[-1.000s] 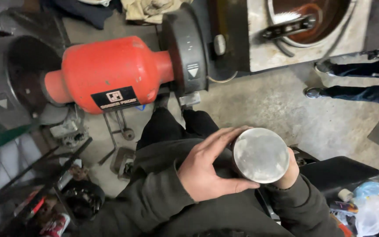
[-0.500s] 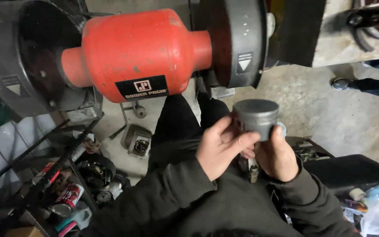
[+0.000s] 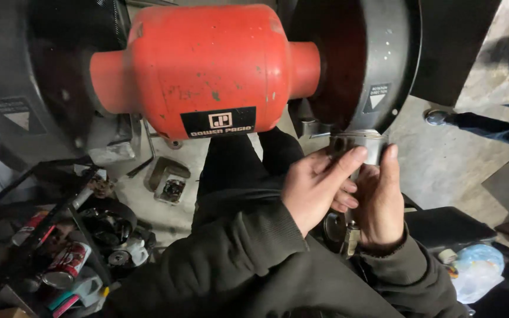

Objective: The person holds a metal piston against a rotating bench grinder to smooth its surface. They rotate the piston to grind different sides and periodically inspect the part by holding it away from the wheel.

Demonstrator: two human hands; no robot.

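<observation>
- Grey concrete floor [image 3: 443, 171] runs under everything we see, stained and bare toward the right side.
- We are looking down at a red bench grinder [image 3: 207, 65] filling the top of the view, its motor body round and scuffed, with a dark label on the underside.
- On its right end sits a dark wheel guard [image 3: 378, 59]; a second dark guard [image 3: 25, 88] covers the left end.
- Our left hand [image 3: 316, 185] and right hand [image 3: 381, 203] meet just below the right guard, both in dark sleeves.
- Between them we hold a grey metal cylinder [image 3: 360, 144], raised right up beneath the guard's lower edge; whether it touches the wheel we cannot tell, since the guard hides that spot.
- Left fingers are curled around the cylinder's near side, the forefinger stretched up along it.
- Right fingers are wrapped behind and beside it, one finger standing straight up against its right side.
- Lower left, a cluttered rack [image 3: 60, 247] holds a red and white can [image 3: 66, 265] and odd parts.
- Another person's shoe [image 3: 440, 116] and trouser leg show at the right edge.
- Pale blue plastic bag [image 3: 472, 271] lies at the lower right, near our right sleeve.
</observation>
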